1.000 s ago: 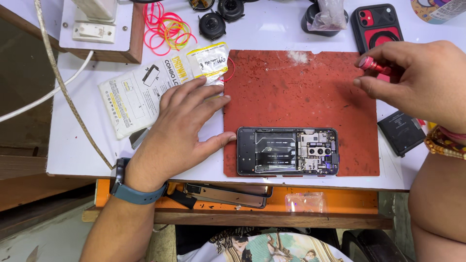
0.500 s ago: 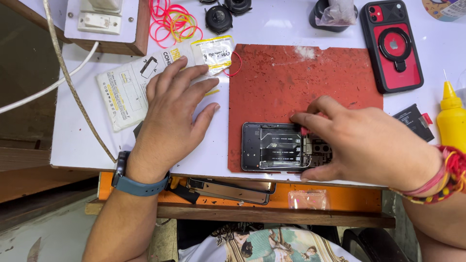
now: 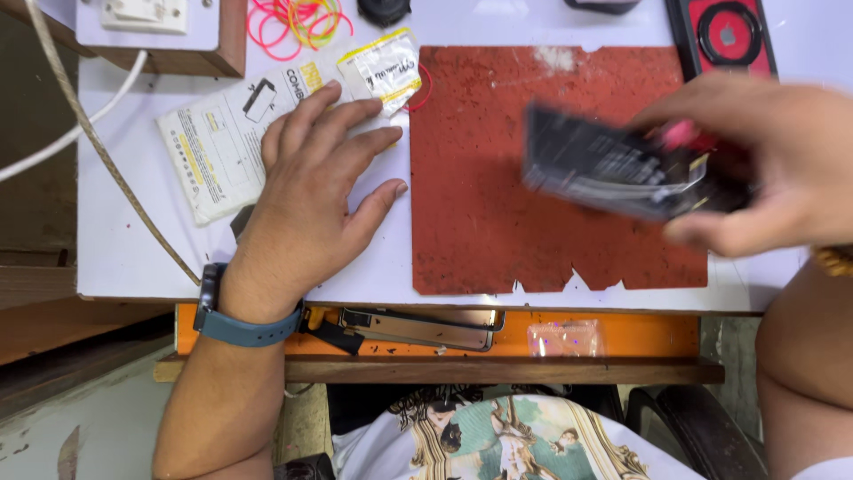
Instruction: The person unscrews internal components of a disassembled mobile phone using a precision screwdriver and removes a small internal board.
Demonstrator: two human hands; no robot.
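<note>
Blurred dark opened phone (image 3: 613, 173), right hand (image 3: 764, 164) gripping it.

opened phone (image 3: 622, 173) motion-blurred, right hand (image 3: 764, 169) blurred, cased phone (image 3: 724, 36) cropped at top

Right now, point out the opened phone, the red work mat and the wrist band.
opened phone (image 3: 613, 173), head view, on its blurred dark body, held in the right hand.
red work mat (image 3: 480, 204), head view, on bare mat left of the phone.
wrist band (image 3: 249, 331), head view, on the blue strap.
</note>
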